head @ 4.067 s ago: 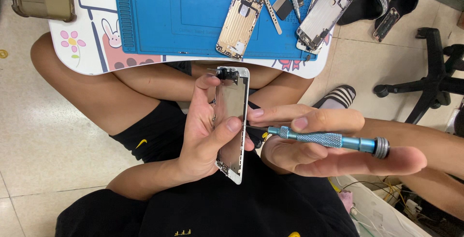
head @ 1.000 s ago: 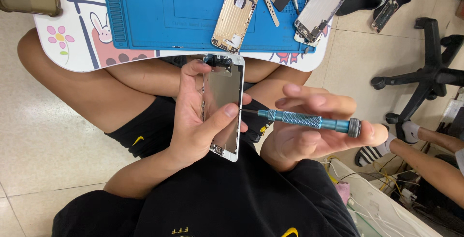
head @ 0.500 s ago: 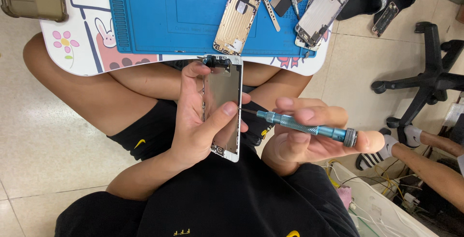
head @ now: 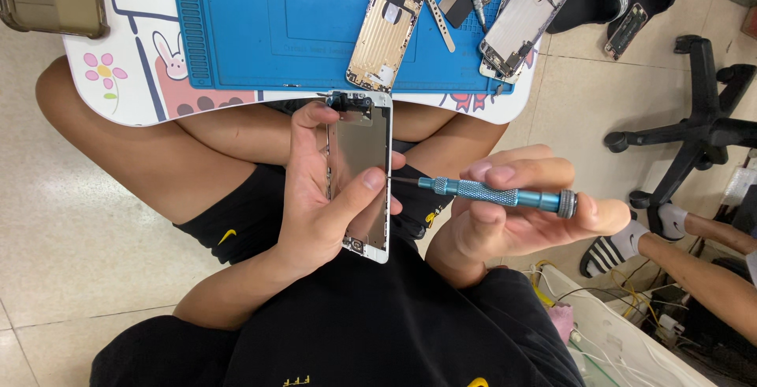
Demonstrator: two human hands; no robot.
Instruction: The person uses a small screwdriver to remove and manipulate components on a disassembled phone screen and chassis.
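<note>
Left hand: the left hand point(head: 315, 205) grips a white-framed phone screen panel with a bare metal back plate point(head: 360, 174), its fingers closed around the long edges and the thumb pressed across the plate near the right edge.
Right hand: the right hand point(head: 520, 213) has its fingers closed on a slim blue metal precision screwdriver with a knurled grip point(head: 493, 193), held roughly level and pointing left.
Where the panel is: held over the person's lap, just below the near rim of the table point(head: 126, 79), upright in the view with its connector end toward the table.
What changed: a few seconds earlier the screwdriver lay back in the right hand, its tip well short of the panel. Over the last second it has drawn in, and its tip now touches the panel's right edge just beside the left thumb. The panel has hardly shifted in the grip.
What that means: judged from this, the tool has gone from being carried to being set on a fastener at the panel's edge; the screw itself is too small to make out.
On the table: a blue rubber work mat point(head: 315, 16) carries a gold metal phone rear housing point(head: 385, 32), steel tweezers point(head: 432, 7) and a second opened phone body point(head: 522, 16).
Nearby: another person's foot in a striped slipper point(head: 623, 249) is on the floor to the right.
</note>
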